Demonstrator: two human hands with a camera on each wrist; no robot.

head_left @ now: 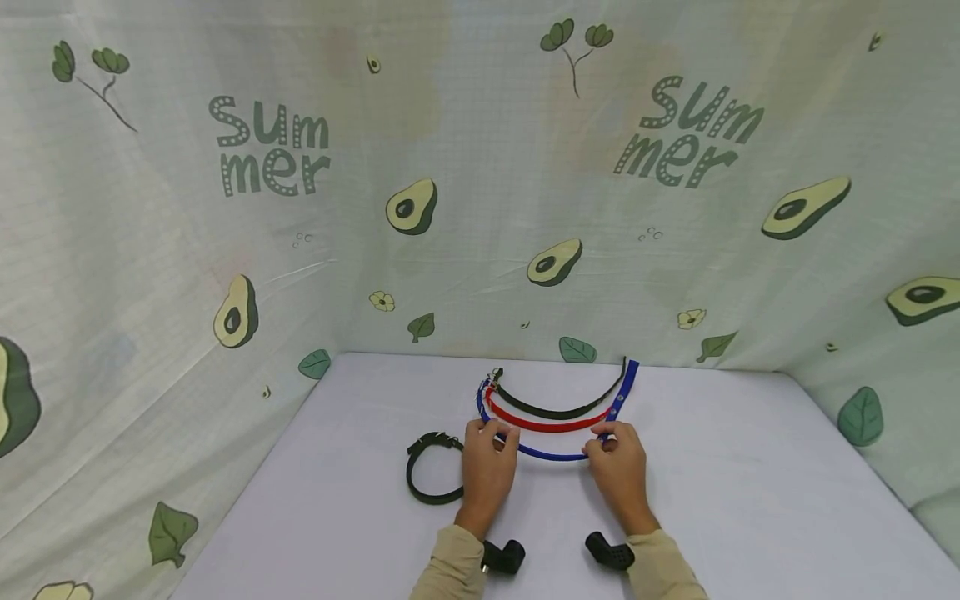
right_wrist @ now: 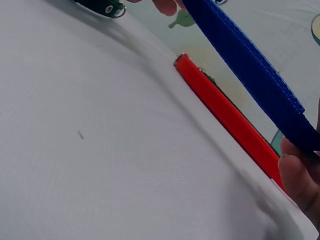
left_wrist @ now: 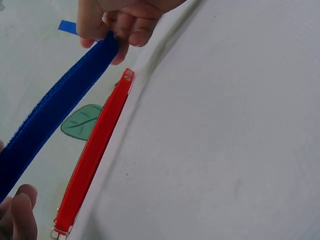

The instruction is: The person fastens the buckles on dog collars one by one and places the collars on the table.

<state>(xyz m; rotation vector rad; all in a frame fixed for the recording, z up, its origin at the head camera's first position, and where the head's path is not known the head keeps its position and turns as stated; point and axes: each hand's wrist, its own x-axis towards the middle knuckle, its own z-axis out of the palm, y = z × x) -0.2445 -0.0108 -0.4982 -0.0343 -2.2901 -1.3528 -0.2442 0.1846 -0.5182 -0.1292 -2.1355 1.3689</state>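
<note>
Both hands hold a blue collar [head_left: 551, 457], its middle sagging toward the person. My left hand [head_left: 489, 471] pinches it near the buckle end. On the other side, my right hand [head_left: 622, 475] pinches it below the eyelet end, which sticks up past the fingers. In the left wrist view the blue strap [left_wrist: 55, 115] stretches between the two hands. Just behind it, a red collar [head_left: 551, 427] lies curved on the table, and a dark collar [head_left: 558, 414] curves behind that. Left of my left hand sits a buckled dark collar [head_left: 435, 500] in a ring, partly covered by the hand.
A white cloth covers the table [head_left: 337, 500]. Behind it and along the sides hangs a curtain [head_left: 480, 167] printed with avocados and leaves. Black wrist devices [head_left: 504, 557] show at both cuffs.
</note>
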